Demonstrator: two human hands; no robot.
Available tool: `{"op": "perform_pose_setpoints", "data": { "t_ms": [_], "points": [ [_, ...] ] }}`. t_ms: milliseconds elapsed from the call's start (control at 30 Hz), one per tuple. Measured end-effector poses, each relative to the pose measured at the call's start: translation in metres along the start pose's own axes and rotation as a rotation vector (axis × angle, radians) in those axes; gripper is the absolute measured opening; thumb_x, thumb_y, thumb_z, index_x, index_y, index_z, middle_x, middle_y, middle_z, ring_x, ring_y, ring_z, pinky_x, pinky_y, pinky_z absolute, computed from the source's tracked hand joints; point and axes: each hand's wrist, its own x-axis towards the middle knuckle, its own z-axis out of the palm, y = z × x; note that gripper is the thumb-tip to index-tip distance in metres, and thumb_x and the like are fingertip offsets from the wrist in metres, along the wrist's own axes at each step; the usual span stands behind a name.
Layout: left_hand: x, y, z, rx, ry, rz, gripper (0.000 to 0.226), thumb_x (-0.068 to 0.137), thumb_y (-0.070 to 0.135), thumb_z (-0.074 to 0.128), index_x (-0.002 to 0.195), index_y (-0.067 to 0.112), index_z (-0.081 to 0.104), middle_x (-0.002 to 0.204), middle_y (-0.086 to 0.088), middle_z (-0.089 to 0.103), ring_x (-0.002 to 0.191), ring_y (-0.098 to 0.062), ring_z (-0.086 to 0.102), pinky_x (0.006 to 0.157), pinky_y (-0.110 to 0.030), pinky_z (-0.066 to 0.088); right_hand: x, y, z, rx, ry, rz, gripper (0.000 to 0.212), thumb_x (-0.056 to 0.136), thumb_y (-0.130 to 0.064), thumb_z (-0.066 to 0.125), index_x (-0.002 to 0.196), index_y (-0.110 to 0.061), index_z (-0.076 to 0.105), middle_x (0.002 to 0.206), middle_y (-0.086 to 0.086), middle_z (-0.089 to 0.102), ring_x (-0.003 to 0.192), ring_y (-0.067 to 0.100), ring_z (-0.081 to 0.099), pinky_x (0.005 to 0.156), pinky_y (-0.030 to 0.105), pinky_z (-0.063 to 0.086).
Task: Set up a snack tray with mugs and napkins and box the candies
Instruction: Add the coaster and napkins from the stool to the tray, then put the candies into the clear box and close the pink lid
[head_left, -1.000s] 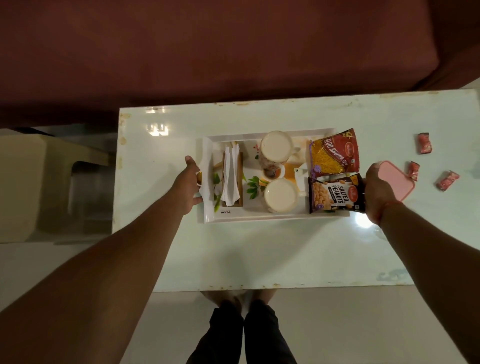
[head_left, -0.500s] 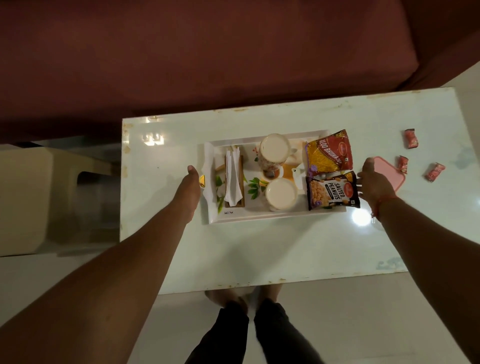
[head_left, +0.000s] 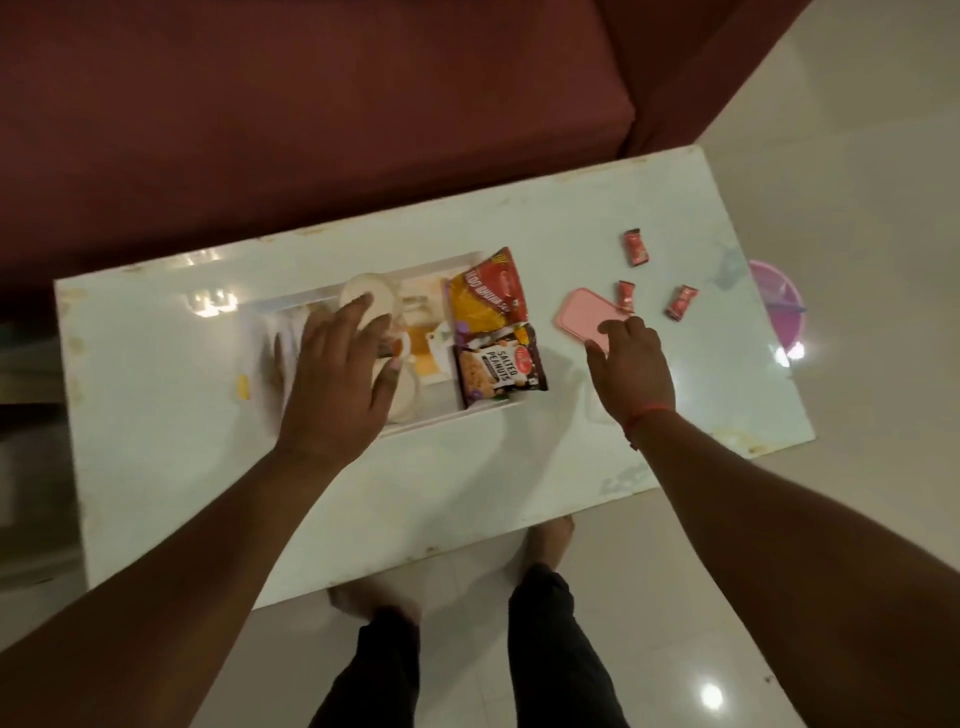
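Observation:
A white tray (head_left: 447, 415) lies on the white table (head_left: 171, 415). It holds two white mugs, the far mug (head_left: 382, 296) and a near one half hidden, a yellow-red snack packet (head_left: 485, 296) and a salted peanuts packet (head_left: 501, 366). My left hand (head_left: 335, 384) hovers flat over the tray's left part with fingers spread, hiding the napkins. My right hand (head_left: 631, 364) is right of the tray, fingertips at the near edge of a pink box (head_left: 584, 317). Three red candies lie beyond it, one far (head_left: 636, 248), one beside the box (head_left: 625, 293), one to the right (head_left: 680, 302).
A dark red sofa (head_left: 311, 130) runs along the table's far side. A purple round object (head_left: 776, 301) sits on the floor past the table's right end. My feet and dark trousers (head_left: 467, 649) stand at the near edge.
Both hands have let go of the tray's ends. The left hand moved over the tray and the right hand moved right to the pink box. The view has swung and tilted.

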Motion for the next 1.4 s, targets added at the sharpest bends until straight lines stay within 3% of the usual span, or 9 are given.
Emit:
{"op": "perform_pose_setpoints", "data": {
  "t_ms": [133,267,400,567,667,833,1033,1267,1400],
  "points": [
    [0.044,0.099,0.031,-0.151,-0.054,0.125,0.04,0.096,0.023,0.052,0.131,0.005,0.056,0.144,-0.019,0.049,0.131,-0.037,0.044,0.112,-0.047,0.033,0.01,0.045,-0.015,-0.029,-0.016,-0.019,0.037,0.093,-0.025,0.059,0.125,-0.008,0.059,0.119,0.017,0.058,0.108,0.038,0.053,0.091,0.048,0.047],
    [0.078,0.178,0.075,-0.318,-0.305,0.054,0.042,0.096,0.022,0.052,0.136,0.008,0.051,0.148,-0.013,0.042,0.135,-0.031,0.043,0.107,-0.045,0.042,0.02,0.093,-0.022,0.023,-0.063,0.098,0.039,0.093,-0.027,0.058,0.128,-0.01,0.056,0.127,0.015,0.054,0.112,0.036,0.052,0.094,0.046,0.047],
    [0.099,0.223,0.126,-0.476,-0.552,-0.3,0.049,0.099,0.026,0.049,0.146,0.015,0.038,0.151,-0.011,0.036,0.13,-0.03,0.048,0.105,-0.043,0.043,0.029,0.13,-0.011,0.25,-0.144,0.267,0.041,0.096,-0.032,0.055,0.13,-0.01,0.053,0.129,0.014,0.052,0.112,0.033,0.057,0.095,0.043,0.049],
    [0.105,0.241,0.164,-0.603,-0.745,-0.654,0.055,0.098,0.027,0.045,0.151,0.021,0.03,0.149,-0.011,0.044,0.129,-0.031,0.05,0.1,-0.037,0.046,0.036,0.138,0.008,0.453,-0.277,0.337,0.029,0.1,-0.03,0.044,0.111,-0.012,0.062,0.105,0.012,0.068,0.095,0.029,0.065,0.085,0.039,0.053],
    [0.102,0.243,0.171,-0.719,-0.74,-0.821,0.053,0.096,0.023,0.046,0.148,0.021,0.036,0.138,-0.015,0.055,0.12,-0.035,0.058,0.102,-0.046,0.049,0.036,0.131,0.014,0.475,-0.302,0.235,0.027,0.101,-0.024,0.042,0.105,-0.013,0.065,0.099,0.009,0.07,0.089,0.026,0.063,0.081,0.035,0.051],
    [0.1,0.241,0.177,-0.771,-0.697,-0.94,0.049,0.095,0.02,0.045,0.143,0.017,0.041,0.129,-0.014,0.059,0.111,-0.032,0.061,0.098,-0.046,0.052,0.042,0.129,0.016,0.421,-0.311,0.135,0.027,0.101,-0.024,0.042,0.108,-0.014,0.066,0.103,0.009,0.068,0.095,0.027,0.063,0.085,0.04,0.052],
    [0.104,0.235,0.184,-0.806,-0.632,-1.023,0.045,0.099,0.034,0.042,0.138,0.011,0.045,0.131,-0.018,0.059,0.119,-0.033,0.059,0.103,-0.048,0.048,0.095,0.154,0.001,0.12,-0.038,0.096,0.037,0.094,-0.029,0.056,0.129,-0.015,0.056,0.128,0.02,0.047,0.113,0.04,0.05,0.091,0.047,0.052],
    [0.096,0.228,0.188,-1.01,-0.638,-1.252,0.044,0.103,0.044,0.033,0.129,0.011,0.047,0.108,-0.013,0.062,0.085,-0.023,0.065,0.082,-0.039,0.056,0.13,0.175,0.004,-0.125,-0.231,-0.046,0.026,0.093,-0.019,0.059,0.114,-0.004,0.054,0.117,0.025,0.045,0.101,0.042,0.051,0.081,0.044,0.05],
    [0.088,0.225,0.19,-1.048,-0.645,-1.318,0.051,0.102,0.047,0.032,0.132,0.008,0.047,0.112,-0.014,0.065,0.089,-0.022,0.066,0.084,-0.041,0.055,0.11,0.172,0.005,0.084,-0.282,0.001,0.01,0.092,-0.012,0.059,0.1,-0.005,0.061,0.104,0.019,0.057,0.091,0.035,0.059,0.074,0.035,0.048]
  ]
}}
